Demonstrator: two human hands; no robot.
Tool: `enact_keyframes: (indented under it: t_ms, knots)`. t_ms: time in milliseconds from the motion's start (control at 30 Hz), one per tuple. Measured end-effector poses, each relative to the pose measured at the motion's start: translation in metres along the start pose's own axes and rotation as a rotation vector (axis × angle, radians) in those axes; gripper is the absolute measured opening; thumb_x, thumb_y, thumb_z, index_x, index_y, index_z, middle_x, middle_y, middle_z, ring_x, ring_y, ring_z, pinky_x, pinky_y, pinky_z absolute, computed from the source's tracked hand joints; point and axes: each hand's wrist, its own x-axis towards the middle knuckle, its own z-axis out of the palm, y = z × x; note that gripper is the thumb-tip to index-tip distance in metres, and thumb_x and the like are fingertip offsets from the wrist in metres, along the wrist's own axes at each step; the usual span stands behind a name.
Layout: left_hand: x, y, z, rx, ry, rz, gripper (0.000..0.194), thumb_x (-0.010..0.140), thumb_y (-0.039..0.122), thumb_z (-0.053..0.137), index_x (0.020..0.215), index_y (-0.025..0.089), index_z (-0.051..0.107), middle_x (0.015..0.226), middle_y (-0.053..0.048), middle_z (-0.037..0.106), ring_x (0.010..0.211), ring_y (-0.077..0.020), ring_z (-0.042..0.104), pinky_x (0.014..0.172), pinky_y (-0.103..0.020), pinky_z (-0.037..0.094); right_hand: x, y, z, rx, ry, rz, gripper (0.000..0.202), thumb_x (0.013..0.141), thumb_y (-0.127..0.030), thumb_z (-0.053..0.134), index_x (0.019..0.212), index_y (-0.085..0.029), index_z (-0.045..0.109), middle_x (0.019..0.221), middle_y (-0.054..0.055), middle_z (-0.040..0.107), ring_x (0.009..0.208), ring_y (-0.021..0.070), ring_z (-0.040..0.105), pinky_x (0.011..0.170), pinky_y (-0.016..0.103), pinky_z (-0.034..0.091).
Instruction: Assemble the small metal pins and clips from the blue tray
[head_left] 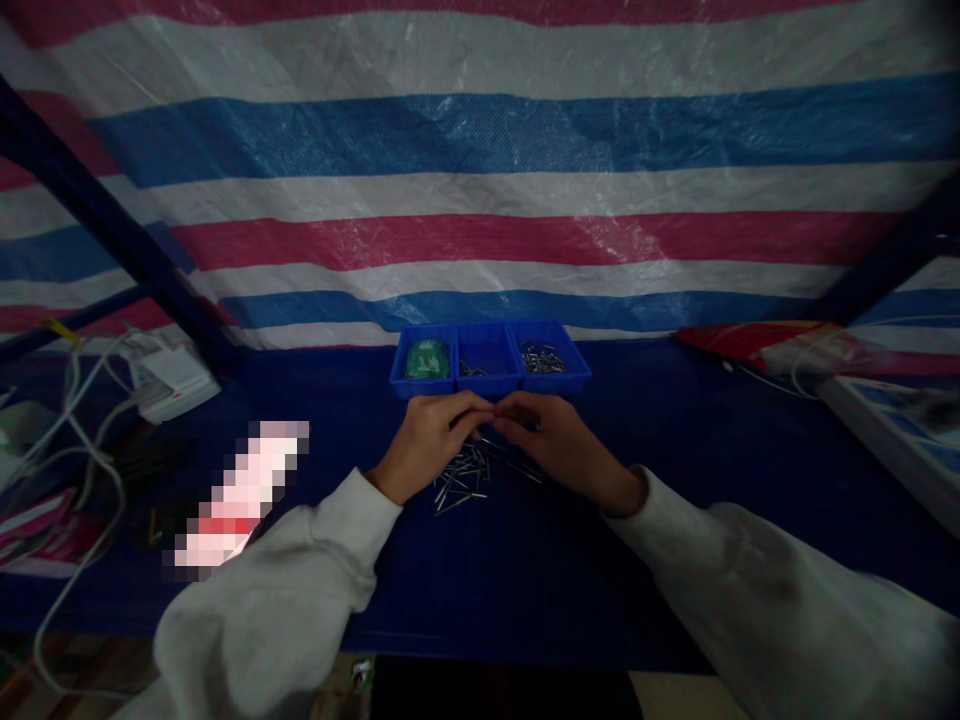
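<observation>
My left hand (pixel 433 440) and my right hand (pixel 559 440) meet fingertip to fingertip just in front of the blue compartment bin. Both are closed in a pinch; whatever sits between the fingertips is too small and dark to make out. Under and between them lies a loose pile of thin metal pins (pixel 461 478), with a few more pins (pixel 531 470) by my right fingers. The bin's left compartment (pixel 399 375) holds a green bundle (pixel 427 359). A few small metal pieces (pixel 472 369) lie in the middle one, and many short metal pieces (pixel 541 358) fill the right one.
The dark blue tabletop (pixel 480 600) runs up to a striped plastic sheet (pixel 487 240). At left are white cables (pixel 90 450), a white box (pixel 176 380) and a pixelated bright object (pixel 240 500). A red package (pixel 765 345) and a pale-edged case (pixel 885 440) lie at right.
</observation>
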Motion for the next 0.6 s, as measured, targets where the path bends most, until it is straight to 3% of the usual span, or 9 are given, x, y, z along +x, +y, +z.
enact_keyframes:
  t_ms: [233,367,600]
  knots:
    - [0.001,-0.006,0.003,0.080,0.052,0.040,0.009,0.090,0.024,0.065,0.096,0.020,0.070,0.085,0.001,0.073,0.075,-0.0116,0.067,0.071,-0.024,0.053,0.001,0.000,-0.004,-0.069,-0.029,-0.028,0.012,0.087,-0.024,0.061,0.082,-0.018,0.070,0.074,0.001,0.071,0.065,0.0143,0.063,0.063,0.028,0.044]
    - [0.003,-0.012,0.002,0.160,0.148,-0.005,0.022,0.092,0.030,0.061,0.112,0.019,0.066,0.089,-0.002,0.071,0.071,-0.0129,0.065,0.071,-0.028,0.053,0.011,0.007,-0.011,-0.106,0.124,-0.014,0.012,0.086,-0.024,0.060,0.083,-0.017,0.069,0.074,0.003,0.072,0.067,0.0164,0.065,0.066,0.029,0.047]
    - [0.002,-0.013,0.000,0.282,0.124,0.000,0.015,0.096,0.029,0.053,0.103,0.019,0.063,0.088,-0.002,0.066,0.076,-0.0149,0.062,0.071,-0.029,0.051,0.038,0.018,-0.016,-0.061,0.302,0.005,0.024,0.087,-0.037,0.058,0.082,-0.016,0.068,0.071,0.005,0.072,0.063,0.0171,0.065,0.061,0.028,0.046]
